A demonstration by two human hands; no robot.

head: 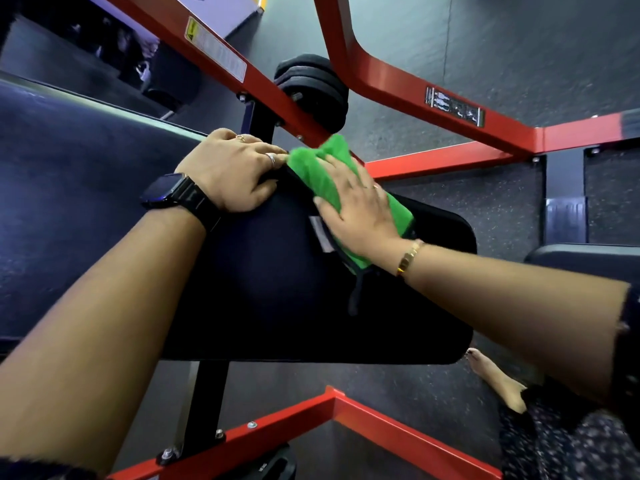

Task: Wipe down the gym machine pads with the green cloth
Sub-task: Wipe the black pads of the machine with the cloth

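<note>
- Dark speckled rubber flooring (519, 46) is spreading out under and around the black pad (277, 289), which is filling the middle of our view.
- Red frame bars (398, 88) are crossing beyond the pad's far edge, and more red bars are running below its near edge.
- A stack of black weight plates (311, 88) is sitting just past the pad's far edge, between two of the red bars.
- The green cloth (322, 171) is lying on the far right part of the pad, touching its top. One end is bunching up over the pad's far edge and the other end is showing under our wrist.
- We are pressing our right hand (360, 209) flat on the green cloth, with the fingers straight and slightly spread and none curling round it.
- We are gripping the pad's far left corner with our left hand (232, 171). The fingers are bending over the edge, the thumb is lying on top, and the fingertips are just beside the bunched end of the cloth.
- A black watch (169, 192) is sitting on our left wrist over the pad's left side, and a gold bracelet (408, 256) is on our right wrist over its right side.
- A pale tag (320, 233) is showing on the pad's top, just left of our right hand.
- A wider pad (69, 185) is lying to the left of the pad, and a small pad (588, 254) is sitting off to its right, apart from it.
- A bare foot (491, 379) is standing on the flooring near the pad's near right corner.
</note>
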